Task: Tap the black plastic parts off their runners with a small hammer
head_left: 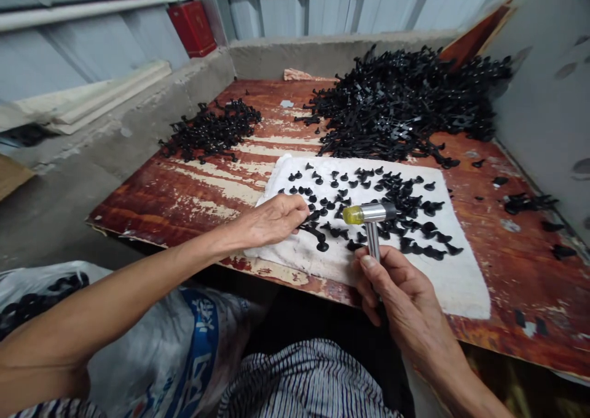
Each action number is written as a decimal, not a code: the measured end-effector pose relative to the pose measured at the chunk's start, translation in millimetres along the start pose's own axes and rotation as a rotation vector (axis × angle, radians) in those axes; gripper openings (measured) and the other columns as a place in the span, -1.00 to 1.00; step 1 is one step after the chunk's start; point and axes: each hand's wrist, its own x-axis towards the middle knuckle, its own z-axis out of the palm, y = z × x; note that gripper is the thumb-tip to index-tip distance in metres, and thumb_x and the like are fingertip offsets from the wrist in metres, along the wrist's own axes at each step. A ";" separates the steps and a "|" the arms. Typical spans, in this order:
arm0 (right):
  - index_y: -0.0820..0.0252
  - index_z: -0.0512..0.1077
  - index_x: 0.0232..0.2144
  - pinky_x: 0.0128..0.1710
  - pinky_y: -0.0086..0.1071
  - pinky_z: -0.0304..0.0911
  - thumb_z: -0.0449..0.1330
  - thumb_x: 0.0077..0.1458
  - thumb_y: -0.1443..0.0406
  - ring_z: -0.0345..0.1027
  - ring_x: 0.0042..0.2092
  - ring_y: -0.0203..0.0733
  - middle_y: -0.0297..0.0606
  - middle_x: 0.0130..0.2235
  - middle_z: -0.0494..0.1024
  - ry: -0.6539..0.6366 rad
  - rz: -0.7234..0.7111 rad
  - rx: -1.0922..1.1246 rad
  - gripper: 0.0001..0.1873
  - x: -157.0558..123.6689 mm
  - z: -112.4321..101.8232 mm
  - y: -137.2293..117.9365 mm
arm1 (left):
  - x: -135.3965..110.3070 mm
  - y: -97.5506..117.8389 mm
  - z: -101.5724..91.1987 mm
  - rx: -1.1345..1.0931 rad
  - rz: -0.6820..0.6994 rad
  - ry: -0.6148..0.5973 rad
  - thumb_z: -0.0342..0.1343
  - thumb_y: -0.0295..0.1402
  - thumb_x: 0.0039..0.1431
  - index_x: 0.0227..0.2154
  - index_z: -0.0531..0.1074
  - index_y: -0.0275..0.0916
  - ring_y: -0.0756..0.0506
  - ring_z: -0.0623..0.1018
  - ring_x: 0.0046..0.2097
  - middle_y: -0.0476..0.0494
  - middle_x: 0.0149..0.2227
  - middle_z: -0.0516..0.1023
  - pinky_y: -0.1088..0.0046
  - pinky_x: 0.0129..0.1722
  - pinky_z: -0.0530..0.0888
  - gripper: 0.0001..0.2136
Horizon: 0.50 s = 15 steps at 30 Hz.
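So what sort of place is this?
Probably a small workshop: black parts heaped on a worn table, a hammer in the right hand, and a ribbed wall behind.

a worn red-brown tabletop (470,181) has pale, scraped streaks. a white cloth (463,289) lies near its front edge. behind it, to the right, is a big heap of black parts (405,101); a smaller heap (214,129) lies at the left. loose pieces (525,203), perhaps the same kind, lie along the right edge, and a pinkish scrap (297,74) at the back.
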 end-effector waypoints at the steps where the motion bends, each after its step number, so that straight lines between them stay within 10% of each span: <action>1: 0.13 0.31 -0.29 -0.72 -0.56 -0.05 0.17 0.14 0.02 -0.02 -0.65 -0.43 -0.52 -0.62 0.21 0.001 0.002 0.006 -0.68 -0.1 -0.5 0.9 | -0.2 0.2 0.4 0.045 0.023 0.016 -0.12 -0.33 0.24 -0.50 0.24 -0.25 0.09 0.21 -0.52 0.09 -0.57 0.19 0.54 -0.52 0.16 -0.79; 15: 0.13 0.35 -0.27 -0.74 -0.55 -0.03 0.21 0.11 0.04 -0.01 -0.64 -0.43 -0.47 -0.57 0.29 0.031 0.004 0.081 -0.69 0.1 -1.8 8.3 | 4.8 -3.0 2.5 0.212 0.098 0.061 -0.13 -0.35 0.22 -0.56 0.22 -0.24 0.05 0.22 -0.47 0.08 -0.56 0.19 0.48 -0.44 0.17 -0.76</action>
